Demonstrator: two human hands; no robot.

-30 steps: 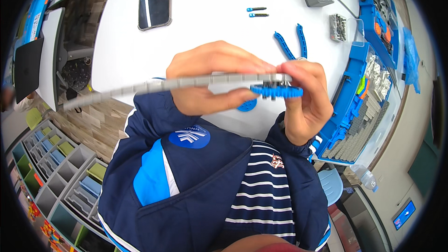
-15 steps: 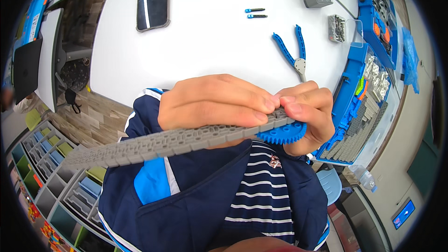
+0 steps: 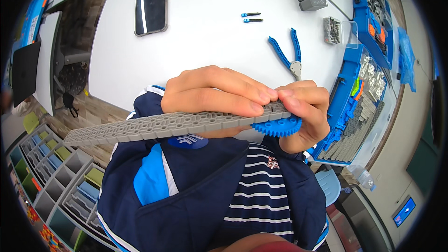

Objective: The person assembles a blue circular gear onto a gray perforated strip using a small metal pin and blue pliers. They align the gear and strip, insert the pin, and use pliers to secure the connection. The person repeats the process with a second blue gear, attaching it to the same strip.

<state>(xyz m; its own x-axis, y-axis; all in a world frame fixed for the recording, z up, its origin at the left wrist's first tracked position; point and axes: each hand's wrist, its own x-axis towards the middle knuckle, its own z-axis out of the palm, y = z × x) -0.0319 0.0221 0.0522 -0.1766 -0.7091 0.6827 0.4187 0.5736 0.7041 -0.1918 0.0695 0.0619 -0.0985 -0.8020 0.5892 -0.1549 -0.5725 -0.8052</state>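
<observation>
A long grey beam (image 3: 154, 128), perforated along its length, stretches leftward from the fingers, its axis running nearly level across the person's jacket (image 3: 210, 182). The left hand (image 3: 210, 91) has its fingers closed over the beam's right part; the right hand (image 3: 305, 109), nearer the tip, pinches that end, a blue gear (image 3: 278, 128) just beneath. Beyond, blue-handled pliers (image 3: 296, 67) lie on the white desk (image 3: 205, 46).

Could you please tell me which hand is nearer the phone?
The left hand, below and right of the phone in the picture; the right hand is farther right, at the blue gear.
</observation>
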